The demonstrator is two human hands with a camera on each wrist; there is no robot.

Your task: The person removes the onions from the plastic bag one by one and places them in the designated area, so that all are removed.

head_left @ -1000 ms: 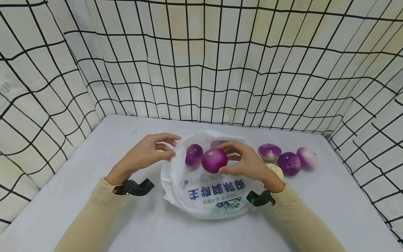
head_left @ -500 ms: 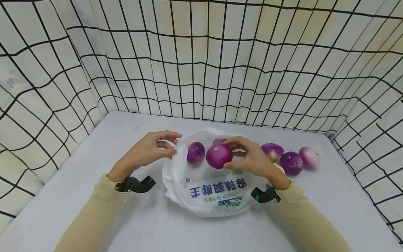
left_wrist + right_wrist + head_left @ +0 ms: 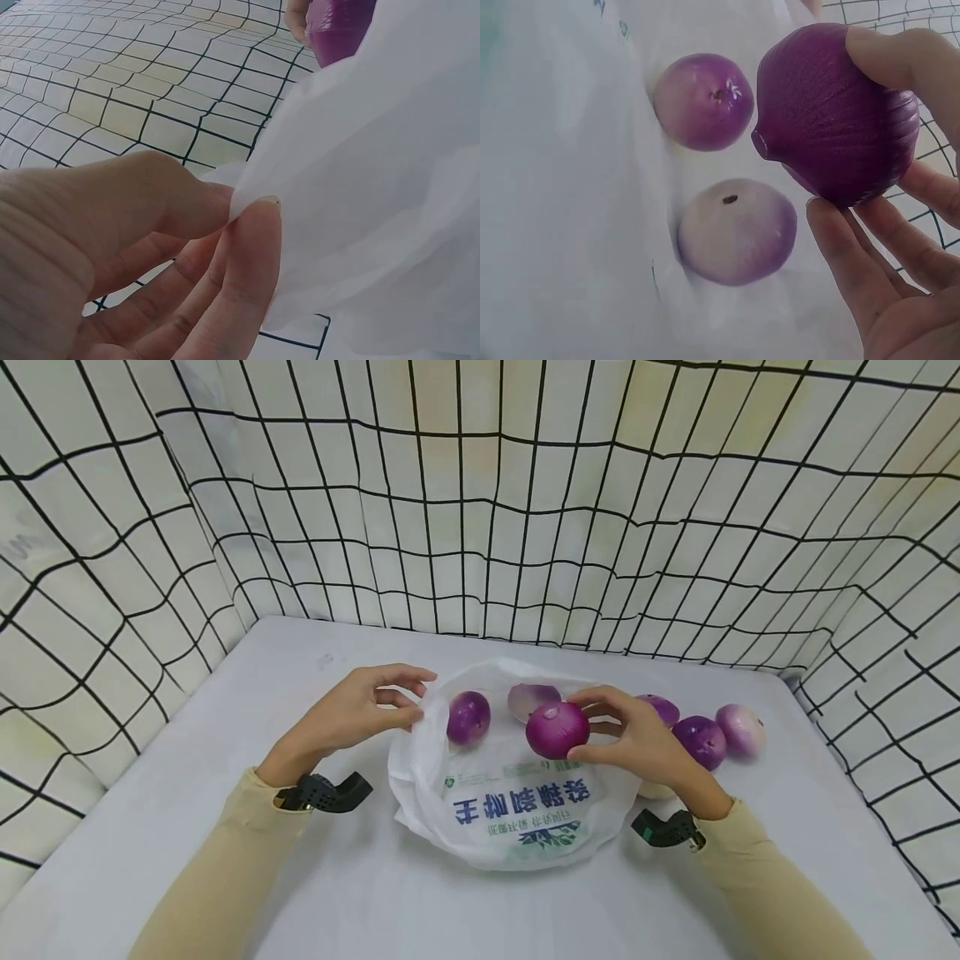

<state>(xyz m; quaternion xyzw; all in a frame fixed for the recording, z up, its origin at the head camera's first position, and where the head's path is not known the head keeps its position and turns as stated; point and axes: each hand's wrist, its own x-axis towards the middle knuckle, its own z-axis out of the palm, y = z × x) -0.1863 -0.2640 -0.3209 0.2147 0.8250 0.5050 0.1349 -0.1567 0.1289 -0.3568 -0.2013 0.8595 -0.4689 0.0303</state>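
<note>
My left hand pinches the rim of a white plastic bag between thumb and fingertip, plain in the left wrist view. The bag lies with its mouth spread and blue printing inside. Above its right half, my right hand holds a glossy red onion between thumb and fingers. Its short cut neck shows in the right wrist view. Inside the bag sit a round purple vegetable and a paler purple-and-white one, apart from each other. Their exact kind is hard to tell.
Right of the bag on the white table lie a dark purple round vegetable, a pale pinkish one and a purple one partly behind my hand. A yellowish one shows beneath my wrist. Black netting surrounds the table.
My right hand has carried the red onion to the right across the bag, uncovering more of the paler vegetable inside. My left hand keeps its pinch on the rim. The head view has shifted slightly.
</note>
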